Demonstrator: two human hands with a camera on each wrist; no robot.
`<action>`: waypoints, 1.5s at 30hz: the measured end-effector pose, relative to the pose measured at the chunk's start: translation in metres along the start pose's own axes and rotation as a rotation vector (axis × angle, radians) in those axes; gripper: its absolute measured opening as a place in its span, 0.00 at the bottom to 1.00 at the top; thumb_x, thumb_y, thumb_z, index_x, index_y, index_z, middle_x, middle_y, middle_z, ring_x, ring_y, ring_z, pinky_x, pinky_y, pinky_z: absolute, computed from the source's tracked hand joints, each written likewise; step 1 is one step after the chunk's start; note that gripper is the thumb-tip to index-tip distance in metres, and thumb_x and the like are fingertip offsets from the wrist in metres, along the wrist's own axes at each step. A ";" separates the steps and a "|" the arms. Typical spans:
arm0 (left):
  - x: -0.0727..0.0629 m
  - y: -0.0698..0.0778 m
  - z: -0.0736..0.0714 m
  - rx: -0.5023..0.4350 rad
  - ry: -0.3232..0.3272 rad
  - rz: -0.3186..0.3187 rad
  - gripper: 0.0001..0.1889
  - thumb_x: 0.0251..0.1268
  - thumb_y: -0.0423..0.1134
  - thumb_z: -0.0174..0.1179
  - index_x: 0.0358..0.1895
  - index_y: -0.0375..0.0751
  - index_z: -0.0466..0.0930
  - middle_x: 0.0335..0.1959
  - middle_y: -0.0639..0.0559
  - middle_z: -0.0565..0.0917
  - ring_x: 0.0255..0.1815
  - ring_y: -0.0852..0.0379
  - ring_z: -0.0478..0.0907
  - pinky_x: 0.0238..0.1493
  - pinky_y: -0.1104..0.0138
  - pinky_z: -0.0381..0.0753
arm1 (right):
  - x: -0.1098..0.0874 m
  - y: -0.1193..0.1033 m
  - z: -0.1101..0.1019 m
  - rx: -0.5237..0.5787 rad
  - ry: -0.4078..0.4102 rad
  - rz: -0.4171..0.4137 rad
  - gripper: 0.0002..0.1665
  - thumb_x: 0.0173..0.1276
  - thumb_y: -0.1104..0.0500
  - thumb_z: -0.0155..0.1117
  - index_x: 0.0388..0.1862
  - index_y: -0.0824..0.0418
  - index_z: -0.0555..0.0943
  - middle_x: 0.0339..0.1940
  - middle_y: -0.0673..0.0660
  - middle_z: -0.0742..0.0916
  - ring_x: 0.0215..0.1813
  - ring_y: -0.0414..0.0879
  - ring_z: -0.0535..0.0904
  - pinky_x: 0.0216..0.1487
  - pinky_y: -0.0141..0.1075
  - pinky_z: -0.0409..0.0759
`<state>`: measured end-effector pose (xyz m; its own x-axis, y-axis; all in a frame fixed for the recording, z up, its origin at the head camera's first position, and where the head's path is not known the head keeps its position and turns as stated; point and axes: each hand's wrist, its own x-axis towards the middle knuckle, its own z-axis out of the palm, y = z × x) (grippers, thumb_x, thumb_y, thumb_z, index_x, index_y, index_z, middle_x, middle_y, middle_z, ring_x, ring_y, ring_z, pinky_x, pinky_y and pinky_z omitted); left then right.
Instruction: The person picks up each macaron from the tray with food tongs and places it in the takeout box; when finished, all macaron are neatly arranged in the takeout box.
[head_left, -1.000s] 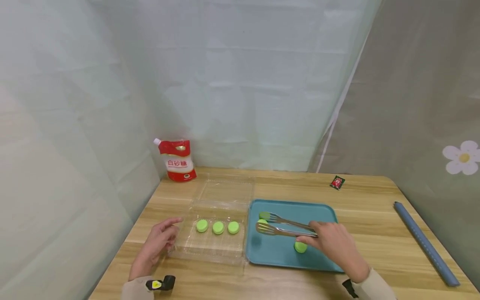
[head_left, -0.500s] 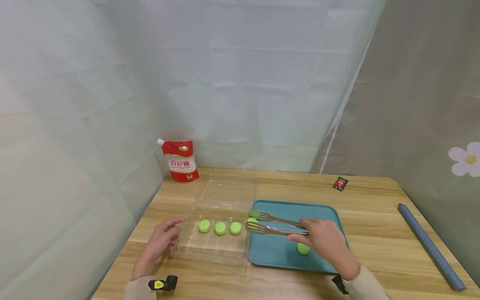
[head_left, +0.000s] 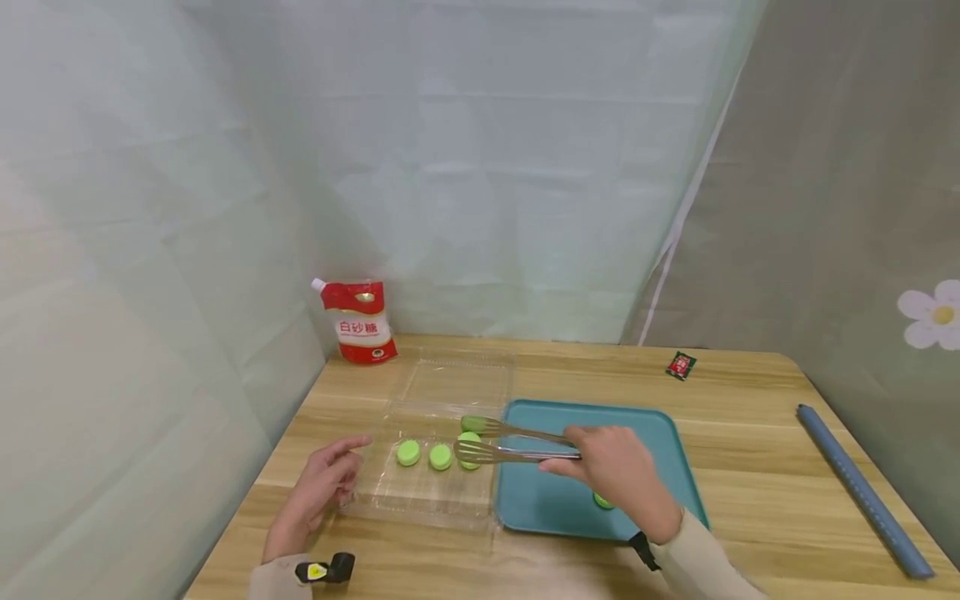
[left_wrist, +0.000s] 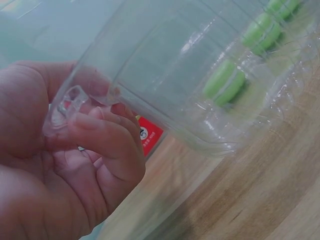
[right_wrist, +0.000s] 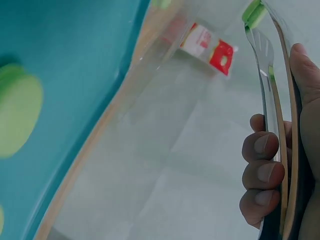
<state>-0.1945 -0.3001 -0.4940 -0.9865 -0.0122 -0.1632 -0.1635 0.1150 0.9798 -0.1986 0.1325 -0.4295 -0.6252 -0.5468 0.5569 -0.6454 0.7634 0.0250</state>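
My right hand (head_left: 618, 471) grips a pair of metal tongs (head_left: 517, 456), whose tips pinch a green macaron (right_wrist: 255, 14). In the head view the tongs reach over the right part of a clear plastic clamshell box (head_left: 420, 504), partly covering one of the green macarons inside. Two more macarons in that row show plainly, the left one (head_left: 408, 452) and the middle one (head_left: 440, 457). With curled fingers my left hand (left_wrist: 95, 135) holds the left edge of the box. On the teal tray (head_left: 540, 512) a macaron (head_left: 602, 501) is mostly hidden below my right hand.
Behind the box lies its opened clear lid (head_left: 457, 383). A red and white sugar pouch (head_left: 362, 325) stands at the back left. A small packet (head_left: 681, 366) lies at the back right, and a blue-grey rod (head_left: 862, 492) along the right edge.
My right hand has moved left with the tongs, carrying the pinched macaron from above the tray to above the box. My left hand has stayed at the box's edge.
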 end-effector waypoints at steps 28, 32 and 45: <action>0.000 0.000 0.002 -0.021 0.004 0.019 0.26 0.71 0.28 0.49 0.71 0.26 0.65 0.21 0.51 0.67 0.19 0.60 0.64 0.19 0.70 0.66 | 0.046 -0.053 0.045 -0.007 -0.200 0.003 0.32 0.60 0.25 0.60 0.17 0.47 0.66 0.11 0.42 0.57 0.15 0.34 0.47 0.16 0.29 0.44; -0.001 0.002 0.003 -0.015 0.004 0.025 0.26 0.70 0.28 0.49 0.71 0.26 0.65 0.21 0.50 0.67 0.19 0.60 0.64 0.19 0.70 0.66 | 0.050 -0.057 0.052 -0.019 -0.212 -0.007 0.35 0.60 0.24 0.58 0.15 0.47 0.62 0.11 0.43 0.54 0.15 0.35 0.44 0.17 0.30 0.42; -0.002 0.000 0.003 -0.013 0.008 0.032 0.25 0.71 0.27 0.48 0.70 0.26 0.67 0.21 0.52 0.67 0.19 0.60 0.64 0.19 0.71 0.65 | 0.059 -0.069 0.080 -0.043 -0.200 -0.078 0.36 0.58 0.23 0.59 0.12 0.46 0.60 0.10 0.43 0.52 0.14 0.35 0.43 0.17 0.30 0.41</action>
<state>-0.1927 -0.2969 -0.4941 -0.9912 -0.0168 -0.1313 -0.1323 0.1028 0.9859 -0.2259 0.0195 -0.4645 -0.6513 -0.6591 0.3760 -0.6788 0.7275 0.0996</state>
